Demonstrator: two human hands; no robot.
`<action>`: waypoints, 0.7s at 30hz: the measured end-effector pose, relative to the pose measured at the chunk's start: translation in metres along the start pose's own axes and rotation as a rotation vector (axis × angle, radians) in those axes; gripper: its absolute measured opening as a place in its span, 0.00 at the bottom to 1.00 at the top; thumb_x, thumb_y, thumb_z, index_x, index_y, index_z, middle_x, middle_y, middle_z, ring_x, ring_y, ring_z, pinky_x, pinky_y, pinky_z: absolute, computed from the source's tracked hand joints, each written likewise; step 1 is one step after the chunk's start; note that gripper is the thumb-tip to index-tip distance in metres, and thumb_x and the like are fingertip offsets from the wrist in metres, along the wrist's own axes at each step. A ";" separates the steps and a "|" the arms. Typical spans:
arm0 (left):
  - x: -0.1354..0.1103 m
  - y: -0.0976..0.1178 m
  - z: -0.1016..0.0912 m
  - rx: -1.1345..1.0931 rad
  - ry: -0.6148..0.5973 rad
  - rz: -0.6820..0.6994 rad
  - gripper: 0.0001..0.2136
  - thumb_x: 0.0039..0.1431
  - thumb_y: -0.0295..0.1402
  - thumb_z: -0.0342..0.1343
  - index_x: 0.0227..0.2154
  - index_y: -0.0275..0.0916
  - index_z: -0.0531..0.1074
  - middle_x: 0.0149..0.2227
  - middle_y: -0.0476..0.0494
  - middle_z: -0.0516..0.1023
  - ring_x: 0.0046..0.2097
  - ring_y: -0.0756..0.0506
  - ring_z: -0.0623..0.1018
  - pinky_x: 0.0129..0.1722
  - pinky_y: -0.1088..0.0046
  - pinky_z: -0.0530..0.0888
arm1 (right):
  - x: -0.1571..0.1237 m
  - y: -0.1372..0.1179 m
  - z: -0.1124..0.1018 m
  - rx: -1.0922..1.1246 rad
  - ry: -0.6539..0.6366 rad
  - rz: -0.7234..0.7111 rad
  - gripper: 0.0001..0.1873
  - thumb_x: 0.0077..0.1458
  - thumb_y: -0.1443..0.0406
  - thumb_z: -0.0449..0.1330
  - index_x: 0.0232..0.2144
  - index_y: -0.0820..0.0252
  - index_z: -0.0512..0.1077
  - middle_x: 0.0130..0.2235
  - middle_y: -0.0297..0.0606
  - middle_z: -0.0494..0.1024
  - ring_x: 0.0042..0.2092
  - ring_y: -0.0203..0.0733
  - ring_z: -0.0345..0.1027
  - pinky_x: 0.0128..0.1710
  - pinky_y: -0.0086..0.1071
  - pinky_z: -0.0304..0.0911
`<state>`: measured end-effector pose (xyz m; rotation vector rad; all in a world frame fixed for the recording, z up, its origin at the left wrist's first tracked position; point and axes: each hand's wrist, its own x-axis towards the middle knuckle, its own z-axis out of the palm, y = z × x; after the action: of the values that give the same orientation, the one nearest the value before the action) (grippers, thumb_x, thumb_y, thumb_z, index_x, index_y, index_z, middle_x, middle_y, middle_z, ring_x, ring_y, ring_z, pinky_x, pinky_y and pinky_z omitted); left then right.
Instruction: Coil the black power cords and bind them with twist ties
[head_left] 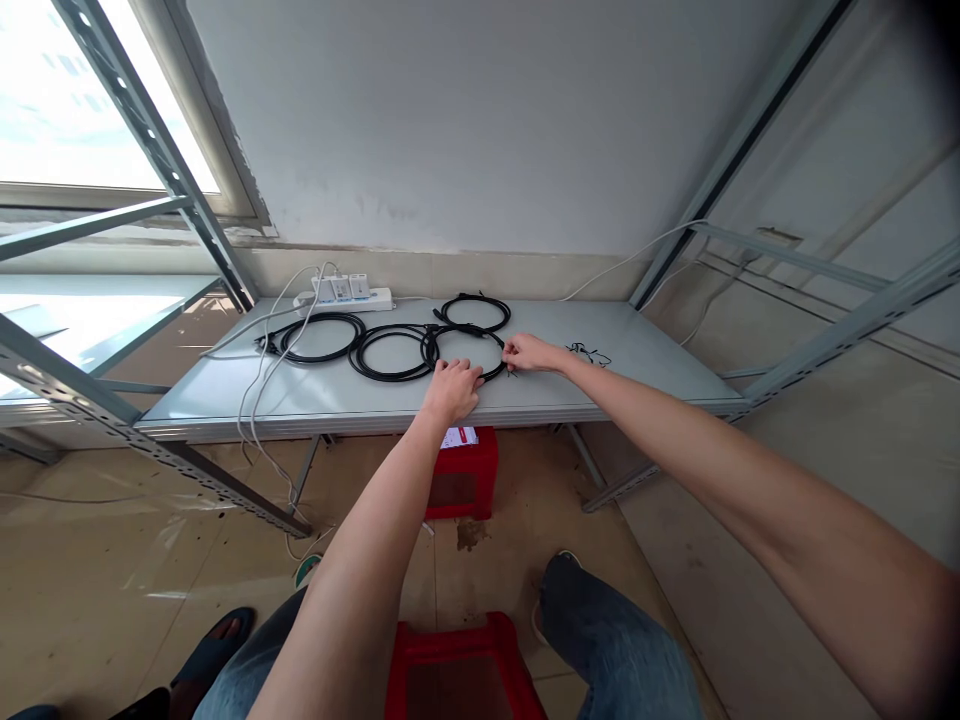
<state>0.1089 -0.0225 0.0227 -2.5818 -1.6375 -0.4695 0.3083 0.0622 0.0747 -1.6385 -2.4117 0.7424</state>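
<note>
A coiled black cable [493,374] lies on the grey shelf between my two hands. My left hand [452,390] is closed over its front edge, with the fingertips partly hidden. My right hand [526,353] pinches the coil's right side. Below those fingertips a small thin dark end sticks out, perhaps of a tie. A second coil of black cable [390,377] lies directly left and overlaps the held one. Farther left is another black coil [322,359], and one more coil [491,300] rests behind. Several thin black ties [589,354] lie loose to the right of my right hand.
A white power strip [379,299] with plugged-in adapters stands at the shelf's back left. White cords [262,385] hang over the front edge. Metal uprights [210,490] frame the shelf [660,385]. A red stool [465,480] is underneath, another [450,640] near my legs. Someone's sandalled foot [217,645] shows lower left.
</note>
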 end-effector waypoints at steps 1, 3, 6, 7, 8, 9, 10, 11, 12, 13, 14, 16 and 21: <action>0.000 0.000 0.000 -0.001 -0.005 -0.006 0.13 0.71 0.31 0.43 0.41 0.41 0.75 0.45 0.36 0.77 0.51 0.37 0.75 0.53 0.56 0.63 | -0.001 0.004 0.004 0.088 0.029 0.025 0.07 0.58 0.71 0.61 0.27 0.62 0.71 0.30 0.38 0.79 0.29 0.34 0.66 0.30 0.26 0.60; 0.000 0.001 -0.002 0.000 -0.016 -0.019 0.13 0.72 0.31 0.43 0.41 0.41 0.75 0.46 0.37 0.77 0.52 0.37 0.75 0.54 0.56 0.63 | -0.003 0.009 0.013 0.244 0.090 0.076 0.06 0.60 0.71 0.59 0.29 0.62 0.70 0.31 0.38 0.78 0.29 0.33 0.66 0.30 0.25 0.60; -0.001 0.002 -0.006 0.006 -0.028 -0.023 0.14 0.72 0.32 0.43 0.41 0.41 0.74 0.46 0.37 0.77 0.52 0.38 0.75 0.54 0.57 0.63 | -0.006 0.014 0.022 0.425 0.171 0.106 0.06 0.62 0.72 0.57 0.31 0.62 0.69 0.31 0.38 0.77 0.30 0.33 0.65 0.31 0.24 0.61; -0.001 0.002 -0.007 0.008 -0.029 -0.019 0.14 0.72 0.32 0.43 0.41 0.41 0.74 0.46 0.36 0.77 0.52 0.37 0.75 0.53 0.56 0.63 | -0.006 0.016 0.024 0.473 0.188 0.107 0.07 0.62 0.72 0.57 0.30 0.62 0.68 0.31 0.38 0.76 0.31 0.32 0.64 0.32 0.24 0.61; -0.001 0.003 -0.007 0.011 -0.030 -0.015 0.14 0.72 0.32 0.43 0.41 0.41 0.74 0.46 0.36 0.77 0.51 0.37 0.75 0.53 0.56 0.63 | -0.007 0.017 0.025 0.516 0.197 0.111 0.07 0.62 0.72 0.56 0.30 0.62 0.67 0.31 0.38 0.75 0.31 0.32 0.64 0.33 0.24 0.61; -0.001 0.003 -0.008 0.016 -0.030 -0.013 0.14 0.72 0.31 0.43 0.40 0.40 0.74 0.46 0.36 0.77 0.51 0.38 0.76 0.53 0.56 0.63 | -0.008 0.019 0.025 0.554 0.206 0.117 0.08 0.62 0.72 0.55 0.29 0.61 0.66 0.31 0.37 0.74 0.31 0.33 0.64 0.34 0.25 0.62; -0.001 0.003 -0.007 0.021 -0.030 -0.012 0.13 0.72 0.31 0.43 0.40 0.40 0.74 0.46 0.36 0.77 0.51 0.38 0.76 0.53 0.57 0.63 | -0.008 0.020 0.025 0.581 0.212 0.123 0.08 0.61 0.71 0.55 0.29 0.60 0.65 0.31 0.37 0.73 0.31 0.33 0.63 0.35 0.25 0.62; -0.001 0.003 -0.007 0.026 -0.030 -0.011 0.13 0.72 0.31 0.43 0.40 0.40 0.74 0.45 0.37 0.77 0.50 0.38 0.76 0.52 0.57 0.63 | -0.009 0.021 0.026 0.590 0.219 0.124 0.07 0.61 0.71 0.55 0.29 0.60 0.65 0.31 0.36 0.72 0.31 0.33 0.63 0.35 0.26 0.62; -0.001 0.002 -0.006 0.029 -0.030 -0.010 0.13 0.72 0.31 0.43 0.39 0.40 0.74 0.45 0.37 0.77 0.50 0.38 0.76 0.52 0.57 0.63 | -0.009 0.022 0.027 0.575 0.225 0.113 0.07 0.60 0.70 0.55 0.29 0.59 0.65 0.30 0.35 0.71 0.31 0.34 0.62 0.36 0.27 0.62; -0.001 0.002 -0.006 0.030 -0.029 -0.008 0.13 0.72 0.31 0.43 0.39 0.40 0.74 0.45 0.37 0.77 0.50 0.38 0.76 0.52 0.57 0.63 | -0.010 0.023 0.029 0.538 0.233 0.091 0.05 0.59 0.70 0.56 0.30 0.59 0.65 0.30 0.34 0.71 0.31 0.35 0.62 0.36 0.28 0.61; -0.001 0.002 -0.005 0.030 -0.027 -0.005 0.13 0.71 0.31 0.43 0.40 0.40 0.74 0.45 0.37 0.77 0.50 0.38 0.76 0.52 0.57 0.64 | -0.010 0.023 0.031 0.484 0.242 0.060 0.04 0.58 0.69 0.56 0.30 0.59 0.66 0.30 0.33 0.70 0.32 0.36 0.61 0.36 0.28 0.60; -0.001 0.001 -0.003 0.031 -0.022 0.001 0.13 0.71 0.30 0.43 0.40 0.40 0.75 0.45 0.36 0.77 0.50 0.38 0.75 0.52 0.57 0.63 | -0.010 0.023 0.036 0.377 0.261 0.002 0.02 0.56 0.68 0.57 0.31 0.59 0.68 0.30 0.32 0.70 0.34 0.37 0.60 0.36 0.28 0.57; -0.001 0.001 -0.004 0.024 -0.023 -0.005 0.13 0.71 0.30 0.44 0.40 0.39 0.75 0.45 0.36 0.77 0.50 0.37 0.75 0.52 0.57 0.63 | -0.010 0.023 0.046 0.356 0.319 -0.017 0.05 0.56 0.64 0.56 0.32 0.59 0.69 0.32 0.34 0.73 0.35 0.38 0.63 0.36 0.30 0.57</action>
<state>0.1089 -0.0243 0.0261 -2.5767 -1.6470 -0.4192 0.3142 0.0447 0.0260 -1.4643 -1.9422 0.7843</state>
